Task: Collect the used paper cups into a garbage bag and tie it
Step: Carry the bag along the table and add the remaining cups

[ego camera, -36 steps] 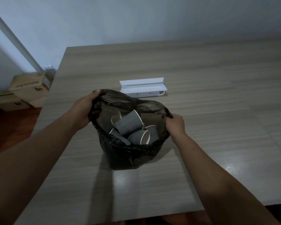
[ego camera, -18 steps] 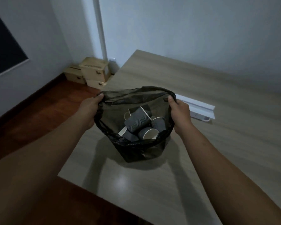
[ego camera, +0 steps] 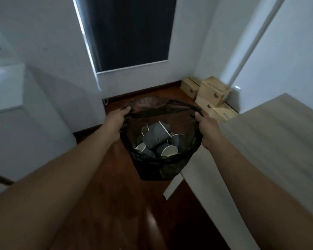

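Note:
A black garbage bag (ego camera: 157, 168) hangs in the air between my hands, off the table's left edge and above the wooden floor. Its mouth is stretched wide. Inside lie several grey ribbed paper cups (ego camera: 156, 138) with white insides, tumbled on their sides. My left hand (ego camera: 116, 120) grips the bag's rim on the left. My right hand (ego camera: 206, 131) grips the rim on the right. Both fists are closed on the plastic.
The light wooden table (ego camera: 271, 141) is at the right, its corner just below the bag. Several cardboard boxes (ego camera: 211, 96) are stacked in the far corner. A dark window (ego camera: 132, 33) fills the wall ahead. A white cabinet (ego camera: 25, 123) stands at the left.
The bag has been lifted off the table and carried left past its edge, over the floor. The view has swung left toward the window. Both hands keep their grip on the rim.

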Action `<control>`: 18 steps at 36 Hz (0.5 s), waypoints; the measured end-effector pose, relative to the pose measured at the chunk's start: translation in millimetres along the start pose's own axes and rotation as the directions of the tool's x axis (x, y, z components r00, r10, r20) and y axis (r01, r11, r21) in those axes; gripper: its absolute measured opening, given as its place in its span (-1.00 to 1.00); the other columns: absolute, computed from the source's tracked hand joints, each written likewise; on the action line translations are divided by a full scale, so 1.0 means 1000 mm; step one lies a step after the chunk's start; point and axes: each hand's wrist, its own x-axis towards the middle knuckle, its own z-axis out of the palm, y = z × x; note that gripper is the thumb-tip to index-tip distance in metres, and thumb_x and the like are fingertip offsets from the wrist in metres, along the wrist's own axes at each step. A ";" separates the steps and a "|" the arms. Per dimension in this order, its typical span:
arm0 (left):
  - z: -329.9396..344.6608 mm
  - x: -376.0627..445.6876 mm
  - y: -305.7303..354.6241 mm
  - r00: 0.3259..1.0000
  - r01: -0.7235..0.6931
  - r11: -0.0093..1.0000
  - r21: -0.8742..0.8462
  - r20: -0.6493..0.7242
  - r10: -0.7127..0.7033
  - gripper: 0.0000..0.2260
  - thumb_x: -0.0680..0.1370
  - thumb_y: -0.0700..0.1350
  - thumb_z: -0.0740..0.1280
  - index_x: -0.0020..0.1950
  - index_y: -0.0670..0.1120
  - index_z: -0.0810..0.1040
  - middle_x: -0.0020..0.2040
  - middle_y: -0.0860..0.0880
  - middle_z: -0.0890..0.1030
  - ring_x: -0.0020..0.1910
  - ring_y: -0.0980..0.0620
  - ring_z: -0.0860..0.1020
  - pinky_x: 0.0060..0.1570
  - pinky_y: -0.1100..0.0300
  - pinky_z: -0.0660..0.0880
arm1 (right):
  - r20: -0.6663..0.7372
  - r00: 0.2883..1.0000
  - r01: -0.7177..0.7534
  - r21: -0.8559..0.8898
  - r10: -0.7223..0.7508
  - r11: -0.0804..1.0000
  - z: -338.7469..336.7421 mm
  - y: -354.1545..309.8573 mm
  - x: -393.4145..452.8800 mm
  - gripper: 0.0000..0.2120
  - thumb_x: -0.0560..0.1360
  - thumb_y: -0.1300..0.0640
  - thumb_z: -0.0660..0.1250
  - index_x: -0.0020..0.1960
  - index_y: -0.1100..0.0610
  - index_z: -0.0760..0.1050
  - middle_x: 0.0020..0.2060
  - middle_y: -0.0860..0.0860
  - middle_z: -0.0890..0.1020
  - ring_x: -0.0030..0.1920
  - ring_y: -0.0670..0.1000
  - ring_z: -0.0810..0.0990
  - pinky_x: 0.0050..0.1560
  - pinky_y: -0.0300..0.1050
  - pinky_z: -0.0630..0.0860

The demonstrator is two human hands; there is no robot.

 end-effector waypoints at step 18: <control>-0.385 -0.008 0.001 0.822 -0.109 0.938 -0.330 -0.561 -0.102 -0.75 0.63 -0.06 0.25 -0.23 -0.11 0.48 -0.59 0.02 0.32 -0.69 0.11 0.17 -0.64 0.40 0.03 | 0.580 0.813 0.169 -0.327 0.056 0.930 0.435 0.018 -0.066 -0.82 0.52 0.00 0.38 -0.15 0.10 0.61 -0.03 0.13 0.69 -0.04 0.16 0.67 0.09 0.13 0.61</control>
